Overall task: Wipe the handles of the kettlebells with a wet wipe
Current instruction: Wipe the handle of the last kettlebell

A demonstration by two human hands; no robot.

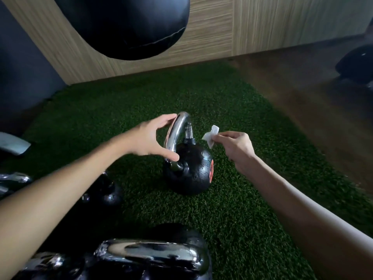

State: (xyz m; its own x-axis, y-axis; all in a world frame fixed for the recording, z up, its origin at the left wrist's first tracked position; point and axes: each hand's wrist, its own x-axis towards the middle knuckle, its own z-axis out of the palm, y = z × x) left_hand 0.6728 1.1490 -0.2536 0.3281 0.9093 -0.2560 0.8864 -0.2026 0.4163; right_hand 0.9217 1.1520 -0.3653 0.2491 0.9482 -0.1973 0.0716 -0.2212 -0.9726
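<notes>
Closest to the camera, at the bottom edge, the nearest kettlebell [153, 253] shows a broad chrome grip, with more dark kettlebells [105, 190] just beside it to the left. Further out on the green turf [242, 199] stands the kettlebell [189, 170] being worked on, upright with its handle [177, 128] arching overhead. The left hand [149, 138] spans that arch, fingertips on the crown and thumb pressed near the lower leg, palm clear of the metal. The right hand [236, 146] hovers just beside the handle without touching it, pinching a small crumpled wet wipe [211, 136] between thumb and fingertips. The weight looks heavy and rigid, unlikely to shift; its polished chrome is probably slick, so bracing at the crown seems sensible, while the wipe is limp and should wrap the bar easily. An orange round sticker [211, 170] sits on the ball, its writing too blurred to read. Beyond hang a black punching bag [125, 27] and a wood-panelled wall [262, 27].
</notes>
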